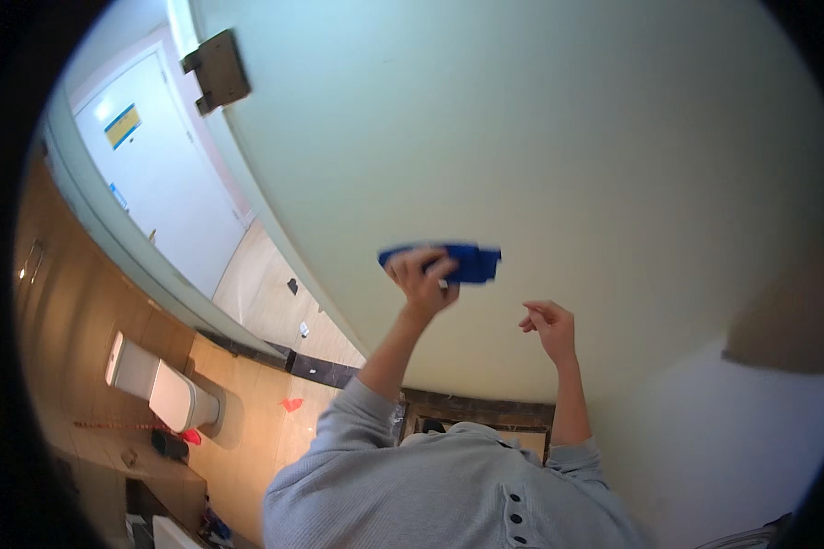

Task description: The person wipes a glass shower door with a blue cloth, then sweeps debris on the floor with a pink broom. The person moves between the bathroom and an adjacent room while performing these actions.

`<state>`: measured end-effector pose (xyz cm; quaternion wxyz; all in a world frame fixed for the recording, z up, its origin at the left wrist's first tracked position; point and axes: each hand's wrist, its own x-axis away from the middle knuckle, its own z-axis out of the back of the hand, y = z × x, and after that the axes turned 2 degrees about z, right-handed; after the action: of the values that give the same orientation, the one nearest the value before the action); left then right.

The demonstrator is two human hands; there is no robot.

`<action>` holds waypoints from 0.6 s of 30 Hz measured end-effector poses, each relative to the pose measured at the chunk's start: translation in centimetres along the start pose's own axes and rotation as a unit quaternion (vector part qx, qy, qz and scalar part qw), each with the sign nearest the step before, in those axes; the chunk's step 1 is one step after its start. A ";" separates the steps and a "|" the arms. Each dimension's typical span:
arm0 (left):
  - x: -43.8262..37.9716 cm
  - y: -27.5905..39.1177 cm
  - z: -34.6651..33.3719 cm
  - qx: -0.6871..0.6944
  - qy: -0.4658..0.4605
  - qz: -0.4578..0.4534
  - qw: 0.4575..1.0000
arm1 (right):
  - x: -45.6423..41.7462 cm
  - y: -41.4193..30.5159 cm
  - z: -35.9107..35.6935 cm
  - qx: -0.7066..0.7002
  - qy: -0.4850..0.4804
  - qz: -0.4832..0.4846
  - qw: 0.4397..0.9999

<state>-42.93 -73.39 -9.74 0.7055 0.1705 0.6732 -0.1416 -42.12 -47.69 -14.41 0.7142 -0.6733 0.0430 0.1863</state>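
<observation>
A blue, flat pad or folded cloth (477, 264) is gripped by my left hand (422, 278), in front of a large pale glass panel (522, 137). Motion blur hides its exact kind and whether it touches the panel. To its right and lower, my right hand (553, 329) is raised with loosely curled fingers, and nothing shows in them. Both forearms reach up from grey sleeves. A metal hinge (221, 72) is fixed at the panel's upper left edge.
Through the gap at left stands a white door (161, 171). A white toilet (175, 401) is at lower left, beside a dark bin (169, 445). Red scraps (291, 405) lie on the floor, near a dark raised sill (323, 370). A brown shape (793, 322) is at right.
</observation>
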 end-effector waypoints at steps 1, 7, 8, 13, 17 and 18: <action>3.6 0.4 0.3 0.010 -0.044 0.014 0.999 | 0.1 -0.1 -0.4 -0.003 0.003 0.001 1.000; 4.5 0.3 0.4 0.038 -0.128 0.001 0.991 | 0.2 0.8 -0.3 0.002 0.024 -0.009 1.000; 1.8 0.1 0.3 0.053 -0.104 0.028 0.993 | 0.6 0.9 -0.4 0.013 0.031 -0.008 0.999; -11.7 1.8 -1.0 0.025 0.118 0.044 0.992 | 1.9 -0.7 -0.3 0.086 0.055 -0.007 0.995; -7.7 2.6 -2.4 0.030 0.033 0.001 0.999 | 2.7 0.2 1.1 0.087 0.130 0.021 0.987; -4.5 3.5 -2.5 0.020 -0.012 -0.002 1.000 | 3.0 0.2 1.5 0.094 0.147 0.022 0.984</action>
<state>-43.95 -69.27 -5.19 0.7095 0.1810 0.6624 -0.1584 -39.71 -45.63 -15.38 0.7560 -0.6221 0.1794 0.0962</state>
